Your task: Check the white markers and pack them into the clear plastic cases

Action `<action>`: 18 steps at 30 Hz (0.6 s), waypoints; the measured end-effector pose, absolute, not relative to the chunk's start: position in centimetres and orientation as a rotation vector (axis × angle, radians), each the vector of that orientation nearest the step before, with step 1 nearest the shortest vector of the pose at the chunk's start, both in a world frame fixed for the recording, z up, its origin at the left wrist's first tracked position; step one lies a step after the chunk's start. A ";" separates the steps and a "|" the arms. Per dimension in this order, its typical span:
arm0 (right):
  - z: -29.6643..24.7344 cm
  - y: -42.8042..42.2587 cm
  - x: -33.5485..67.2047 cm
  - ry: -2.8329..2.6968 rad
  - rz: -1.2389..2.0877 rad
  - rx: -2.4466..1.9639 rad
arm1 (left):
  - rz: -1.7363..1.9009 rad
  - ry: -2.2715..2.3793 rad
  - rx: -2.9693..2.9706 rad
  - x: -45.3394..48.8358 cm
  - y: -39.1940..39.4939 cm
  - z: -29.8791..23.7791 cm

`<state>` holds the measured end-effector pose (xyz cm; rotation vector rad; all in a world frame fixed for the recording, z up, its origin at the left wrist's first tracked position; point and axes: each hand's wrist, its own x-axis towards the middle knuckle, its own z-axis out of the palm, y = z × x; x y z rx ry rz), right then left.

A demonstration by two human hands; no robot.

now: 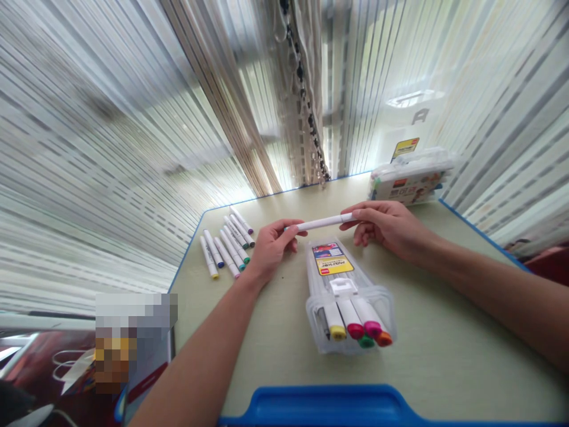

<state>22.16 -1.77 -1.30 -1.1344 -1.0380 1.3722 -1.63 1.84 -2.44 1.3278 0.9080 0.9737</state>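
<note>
Between my two hands a white marker [324,222] is held level above the table, behind the open end of a clear plastic marker case. My left hand [275,243] pinches its left end, where a bit of green shows. My right hand [382,222] grips the other end between thumb and fingers. Just below lies the marker case [313,284] with a yellow label, holding several markers whose yellow, red, pink, green and orange ends face me. Left of my left hand, several loose white markers [227,255] with coloured ends lie side by side on the table.
The pale green table [267,350] has a blue edge and a raised blue lip [329,403] in front. A second clear case [411,178] stands at the back right. String curtains [133,118] hang behind, with a beaded strand [304,95]. A blurred-out patch [128,338] is at lower left.
</note>
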 end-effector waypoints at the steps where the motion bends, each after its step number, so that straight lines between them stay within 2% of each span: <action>1: -1.3 -1.8 22.2 -1.063 1.359 -1.139 | 0.971 0.931 1.377 -1.6 1.8 -2.5; 9: -0.9 -2.3 21.8 -1.277 1.240 -1.201 | 0.953 1.019 1.556 -1.7 1.4 -2.5; 18: -0.9 -2.2 21.9 -1.186 1.309 -1.185 | 0.953 1.015 1.533 -1.7 1.7 -2.5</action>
